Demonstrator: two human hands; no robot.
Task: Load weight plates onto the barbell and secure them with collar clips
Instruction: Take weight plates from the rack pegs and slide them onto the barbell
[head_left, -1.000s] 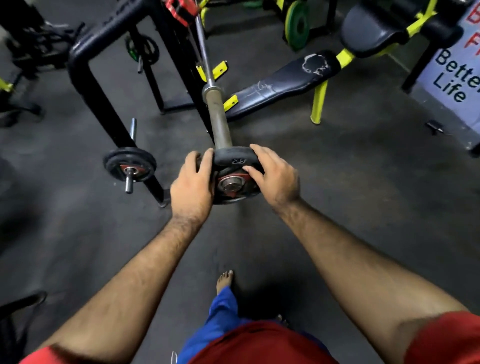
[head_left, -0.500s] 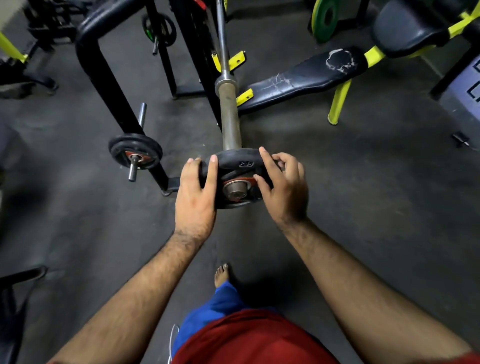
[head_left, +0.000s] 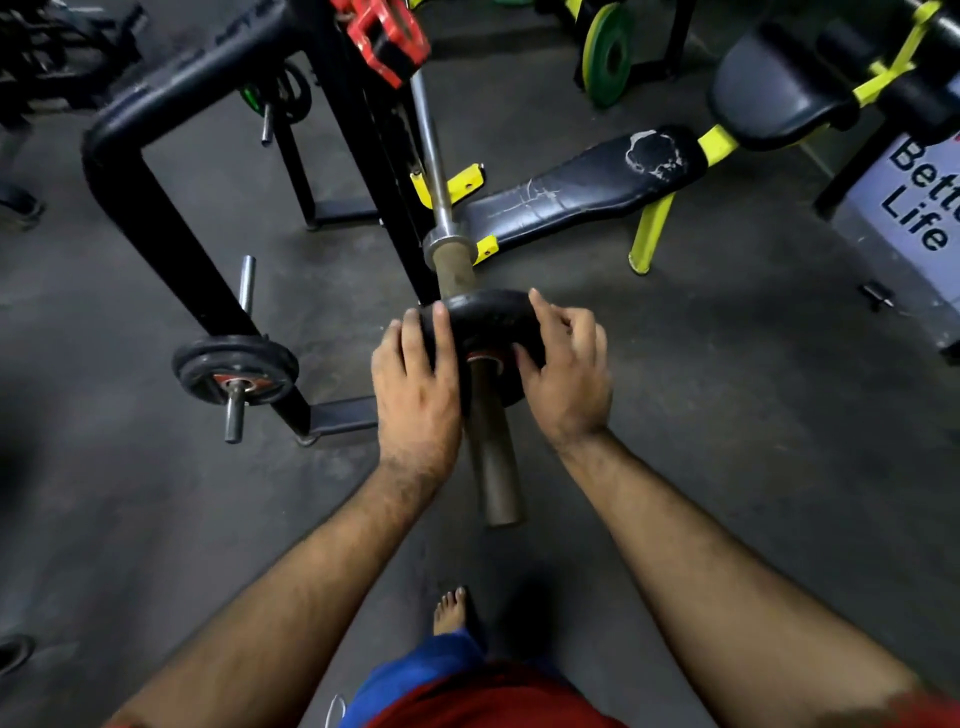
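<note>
A small black weight plate (head_left: 488, 312) with a red hub sits partway along the barbell's sleeve (head_left: 493, 467), whose end sticks out toward me. My left hand (head_left: 415, 384) holds the plate's left rim, fingers laid over its edge. My right hand (head_left: 563, 374) grips the right rim with curled fingers. The barbell shaft (head_left: 431, 156) runs away from me up to the black rack (head_left: 363, 156). A red clamp-like piece (head_left: 387, 34) sits on the rack at the top.
Another black plate (head_left: 236, 369) hangs on a storage peg of the black frame at left. A black bench (head_left: 582, 182) with yellow legs lies at right, a green plate (head_left: 608, 52) behind it. My bare foot (head_left: 452, 608) stands on the dark floor below the bar end.
The plate has slid from the sleeve's tip inward along the sleeve, leaving a length of sleeve bare behind it. Both hands moved forward with it.
</note>
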